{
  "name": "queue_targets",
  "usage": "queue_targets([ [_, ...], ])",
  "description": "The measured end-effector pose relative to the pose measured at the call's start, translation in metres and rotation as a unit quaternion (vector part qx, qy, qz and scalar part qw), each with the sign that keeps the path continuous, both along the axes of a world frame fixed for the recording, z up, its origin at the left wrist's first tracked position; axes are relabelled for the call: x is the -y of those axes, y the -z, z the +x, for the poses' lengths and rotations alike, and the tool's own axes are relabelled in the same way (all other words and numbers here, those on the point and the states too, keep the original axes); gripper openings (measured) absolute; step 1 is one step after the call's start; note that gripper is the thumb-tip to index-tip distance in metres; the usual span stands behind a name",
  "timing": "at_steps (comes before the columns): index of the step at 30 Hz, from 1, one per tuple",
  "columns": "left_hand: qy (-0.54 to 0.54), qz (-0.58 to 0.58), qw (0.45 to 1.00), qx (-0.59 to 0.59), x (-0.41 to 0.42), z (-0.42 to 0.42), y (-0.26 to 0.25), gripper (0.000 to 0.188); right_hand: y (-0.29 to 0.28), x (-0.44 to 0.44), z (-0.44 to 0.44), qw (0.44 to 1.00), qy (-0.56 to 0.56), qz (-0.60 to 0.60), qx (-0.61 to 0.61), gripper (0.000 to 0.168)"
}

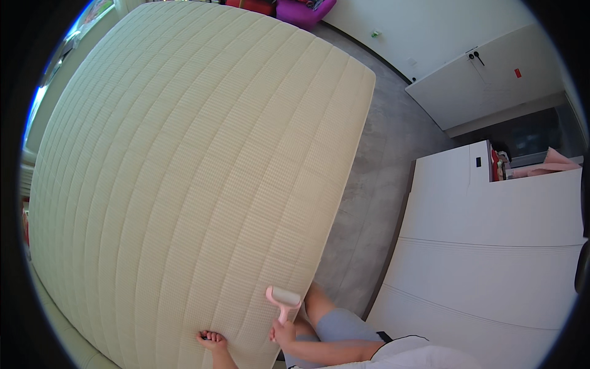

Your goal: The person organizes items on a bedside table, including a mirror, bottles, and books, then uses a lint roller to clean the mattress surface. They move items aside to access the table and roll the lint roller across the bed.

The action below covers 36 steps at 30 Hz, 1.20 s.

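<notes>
A large cream quilted mattress spreads before me. Near its lower right edge, my right hand is closed around the handle of a pink lint roller, whose pale roller head lies over the mattress. To the left, my left hand rests on the mattress with curled fingers; a small dark thing shows at them, too little of it to tell what it is or whether it is gripped.
Grey floor runs between the mattress and a white cabinet on the right. A white door is at upper right. Purple and red seats stand beyond the far end. A green padded headboard borders the lower left.
</notes>
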<state>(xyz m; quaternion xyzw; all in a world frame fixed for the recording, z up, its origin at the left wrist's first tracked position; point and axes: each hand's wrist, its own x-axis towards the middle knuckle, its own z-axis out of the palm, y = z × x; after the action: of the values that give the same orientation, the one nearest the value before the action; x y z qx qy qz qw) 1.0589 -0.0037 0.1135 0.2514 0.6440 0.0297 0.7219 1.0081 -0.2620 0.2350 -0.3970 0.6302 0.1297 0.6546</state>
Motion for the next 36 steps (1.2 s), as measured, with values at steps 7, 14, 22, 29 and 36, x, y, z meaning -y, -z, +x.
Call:
queue_targets([
  [7, 0.113, 0.146, 0.979, -0.085, 0.027, 0.005, -0.004, 0.037, 0.061, 0.272, 0.209, 0.977, 0.073, -0.172, 0.100, 0.022],
  [14, 0.372, 0.314, 0.873, -0.020, 0.195, 0.096, -0.038, 0.025, 0.071, 0.258, 0.138, 0.971, -0.002, -0.200, 0.128, 0.027],
  [22, 0.519, -0.020, 0.846, 0.119, 0.525, 0.296, -0.067, 0.020, 0.054, 0.316, 0.174, 0.976, 0.183, -0.041, 0.111, 0.019],
  [29, 0.478, 0.026, 0.878, 0.029, 0.610, 0.341, -0.020, 0.032, 0.078, 0.625, 0.290, 0.968, 0.050, -0.115, 0.219, 0.026],
  [36, 0.492, -0.006, 0.870, -0.024, 0.597, 0.343, -0.018, 0.038, 0.032, 0.453, 0.135, 0.988, 0.033, 0.075, 0.131, 0.011],
])
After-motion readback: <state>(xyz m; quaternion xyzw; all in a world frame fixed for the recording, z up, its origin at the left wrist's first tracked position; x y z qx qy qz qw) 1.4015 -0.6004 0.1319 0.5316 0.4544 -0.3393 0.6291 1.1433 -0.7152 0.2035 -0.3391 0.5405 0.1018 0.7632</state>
